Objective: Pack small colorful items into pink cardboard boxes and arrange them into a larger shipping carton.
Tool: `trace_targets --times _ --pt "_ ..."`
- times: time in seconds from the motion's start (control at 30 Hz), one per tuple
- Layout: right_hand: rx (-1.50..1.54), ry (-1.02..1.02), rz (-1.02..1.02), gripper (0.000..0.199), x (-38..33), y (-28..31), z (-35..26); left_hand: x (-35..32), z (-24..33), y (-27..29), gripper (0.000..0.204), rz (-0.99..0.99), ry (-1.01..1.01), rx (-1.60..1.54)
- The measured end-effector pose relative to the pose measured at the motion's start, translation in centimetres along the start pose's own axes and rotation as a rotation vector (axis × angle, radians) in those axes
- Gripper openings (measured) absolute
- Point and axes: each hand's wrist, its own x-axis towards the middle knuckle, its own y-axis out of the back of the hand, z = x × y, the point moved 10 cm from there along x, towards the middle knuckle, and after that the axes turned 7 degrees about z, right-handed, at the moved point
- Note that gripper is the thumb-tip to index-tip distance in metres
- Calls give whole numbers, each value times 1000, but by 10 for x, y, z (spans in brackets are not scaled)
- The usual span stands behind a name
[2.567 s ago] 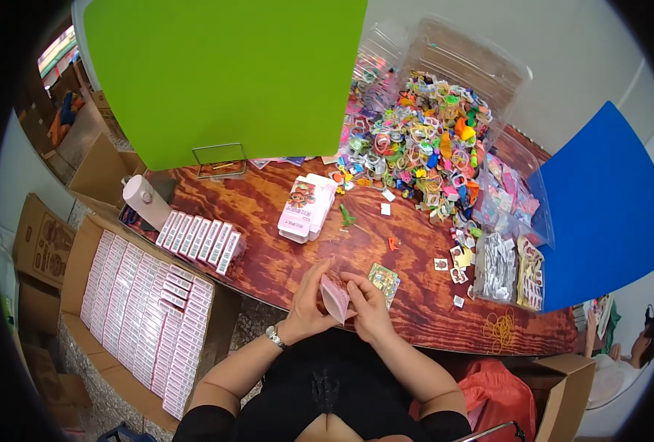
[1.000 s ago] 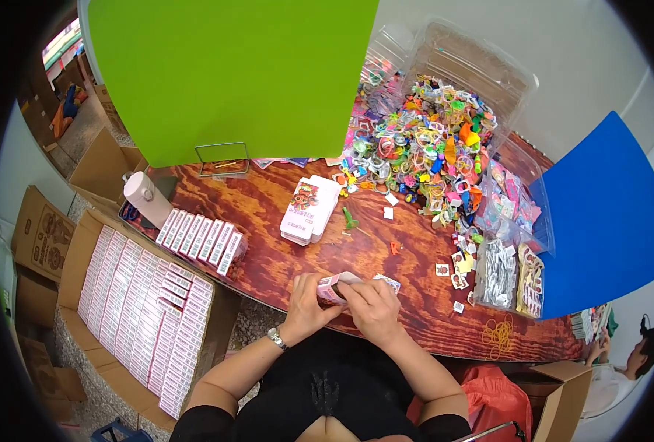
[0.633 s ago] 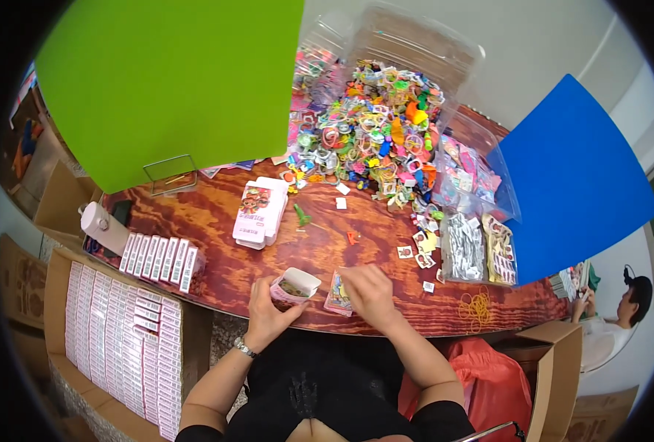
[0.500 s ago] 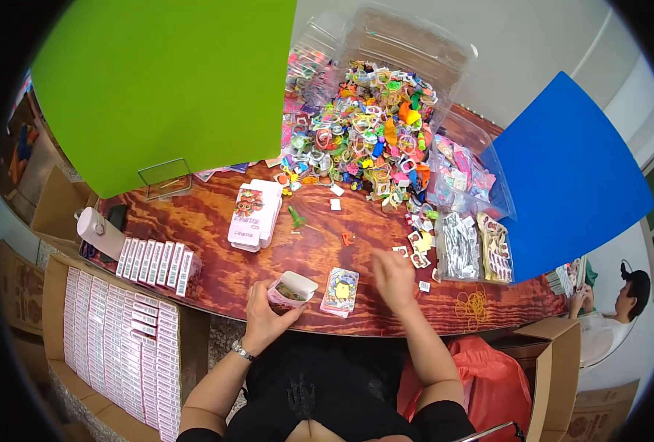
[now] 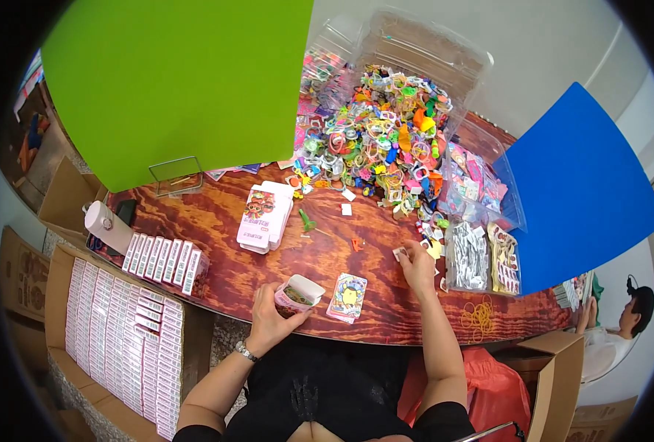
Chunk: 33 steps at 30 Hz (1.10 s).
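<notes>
Surface: a reddish wooden table (image 5: pixel 216 272), seen from above, with a big green panel (image 5: pixel 187 81) at its far left and a blue one (image 5: pixel 585 191) at the right.
Far side: a heap of small bright toys (image 5: pixel 378 140) spilling from clear plastic tubs.
Left of the table: a carton of packed pink-and-white boxes (image 5: pixel 120 339), with a short row of the same boxes (image 5: pixel 163 259) standing on the table edge above it.
Middle: a flat stack of unfolded boxes (image 5: pixel 264 217).
Left hand (image 5: pixel 271 324): curled around a small open box (image 5: pixel 297 292) at the near table edge — holding it upright, flap up and mouth open.
Card (image 5: pixel 347 297): a picture card lying flat just right of the small open box, its long axis running away from the person, touched by neither hand.
Right hand (image 5: pixel 417 265): stretched out toward the right, fingertips pinched on a small pale piece (image 5: pixel 399 253) among the loose bits beside the packets (image 5: pixel 470 254); how firmly it grips I cannot tell.
Key relation: the small open box lies to the left of the right hand and nearer the body — the card sits between them, closer to the left hand.
</notes>
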Motion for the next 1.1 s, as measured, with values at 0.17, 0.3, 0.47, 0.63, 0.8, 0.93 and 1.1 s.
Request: trace_targets --times 0.17,0.3,0.47,0.63,0.8,0.93,1.1 --pt "359 43 -78 40 48 -43 -81 1 11 2 70 -8 -58 23" --pt "321 61 -205 54 96 -101 -93 3 12 -1 70 -11 -49 28" --pt "-1 159 -447 74 117 -138 -97 3 6 0 70 -5 -33 -8" --pt "70 165 -403 54 107 -139 -99 3 0 -1 69 -26 33 -50" --pt "21 189 -311 42 106 -141 -96 5 5 -1 68 -31 8 -33" --pt "-17 156 -400 34 105 -152 -91 4 12 -2 68 -32 1 -34" --pt "115 252 -352 25 80 -127 -123 4 21 4 71 50 -104 -107"
